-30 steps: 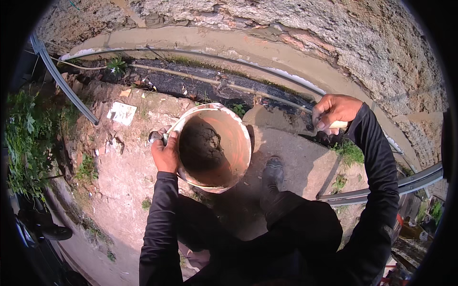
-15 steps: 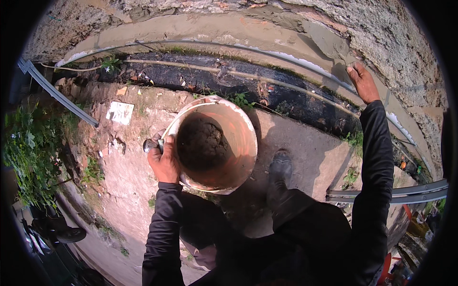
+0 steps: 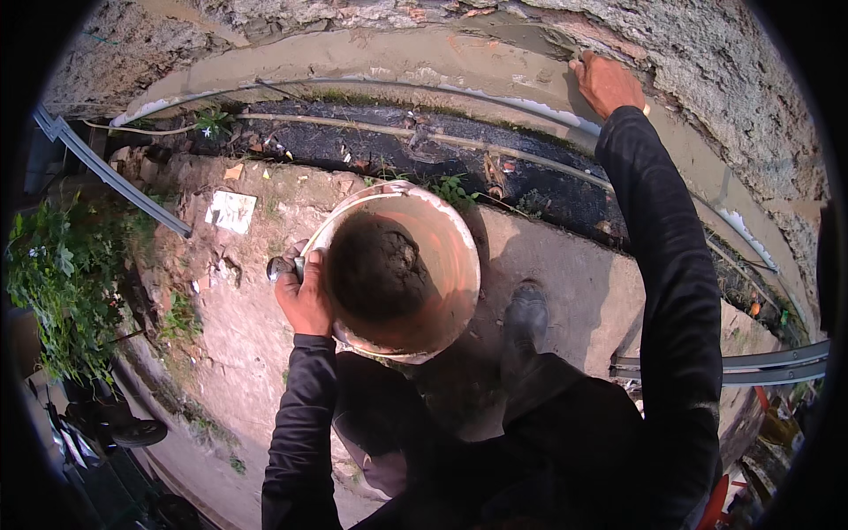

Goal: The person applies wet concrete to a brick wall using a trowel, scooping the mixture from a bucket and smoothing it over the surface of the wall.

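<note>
My left hand [image 3: 303, 296] grips the near-left rim of a round, pale bucket [image 3: 455, 305], thumb up against the edge. A dark, rounded metallic piece [image 3: 281, 268] shows at its fingers; its kind is unclear. A heap of dark grey mortar [image 3: 380, 265] lies in the bucket. My right hand [image 3: 611, 86] is stretched far forward against the wall, fingers closed around what looks like a trowel, mostly hidden by the hand and blending with the mortar. Beneath it runs a smooth grey band of mortar [image 3: 424, 57] along the rough wall.
Below the band run a thin rail [image 3: 459, 88] and a pipe [image 3: 353, 124] over a dark, littered gutter. Metal bars stand left [image 3: 115, 177] and right [image 3: 751, 364]. Leafy plants [image 3: 66, 283] grow at the left. My boot [image 3: 527, 309] rests on the concrete right of the bucket.
My right hand has moved left and upward along the wall, stretching the arm farther forward. My left hand still holds the bucket rim.
</note>
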Motion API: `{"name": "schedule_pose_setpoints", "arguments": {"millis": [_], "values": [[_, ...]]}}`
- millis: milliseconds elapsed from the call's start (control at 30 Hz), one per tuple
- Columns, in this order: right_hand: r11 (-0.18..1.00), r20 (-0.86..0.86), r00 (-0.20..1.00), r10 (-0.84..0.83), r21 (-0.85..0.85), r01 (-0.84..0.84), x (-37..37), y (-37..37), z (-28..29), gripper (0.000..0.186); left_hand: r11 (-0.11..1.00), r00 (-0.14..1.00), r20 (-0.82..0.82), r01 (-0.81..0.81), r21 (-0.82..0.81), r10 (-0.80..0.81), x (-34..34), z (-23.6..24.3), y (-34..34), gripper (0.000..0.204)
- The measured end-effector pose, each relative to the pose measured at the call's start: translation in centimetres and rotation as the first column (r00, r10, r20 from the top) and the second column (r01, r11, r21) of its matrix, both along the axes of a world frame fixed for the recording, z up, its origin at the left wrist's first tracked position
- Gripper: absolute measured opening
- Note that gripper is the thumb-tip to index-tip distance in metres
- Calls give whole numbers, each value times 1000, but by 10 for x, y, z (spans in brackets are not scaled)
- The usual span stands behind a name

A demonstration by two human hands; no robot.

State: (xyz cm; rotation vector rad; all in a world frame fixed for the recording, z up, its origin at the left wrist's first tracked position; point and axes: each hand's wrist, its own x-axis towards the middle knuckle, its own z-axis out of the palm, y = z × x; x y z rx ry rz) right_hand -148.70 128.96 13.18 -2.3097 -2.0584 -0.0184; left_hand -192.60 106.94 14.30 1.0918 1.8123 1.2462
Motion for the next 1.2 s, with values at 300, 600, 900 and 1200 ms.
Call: {"name": "schedule_pose_setpoints", "arguments": {"millis": [300,600,900,1200], "values": [[999,62,998,-31,20,30,78,-13,9,44,1000,997,70,22,14,-23,-11,-4,-1,23],[995,35,996,-82,52,80,102,-53,20,45,999,994,103,31,31,-34,-13,-11,1,22],[998,76,997,-29,-59,34,121,0,-10,49,996,997,39,64,-55,-62,-6,-4,8,19],[972,-44,971,-236,2,237,138,-79,-2,53,999,996,78,43,-3,-43,-20,-8,4,21]]}}
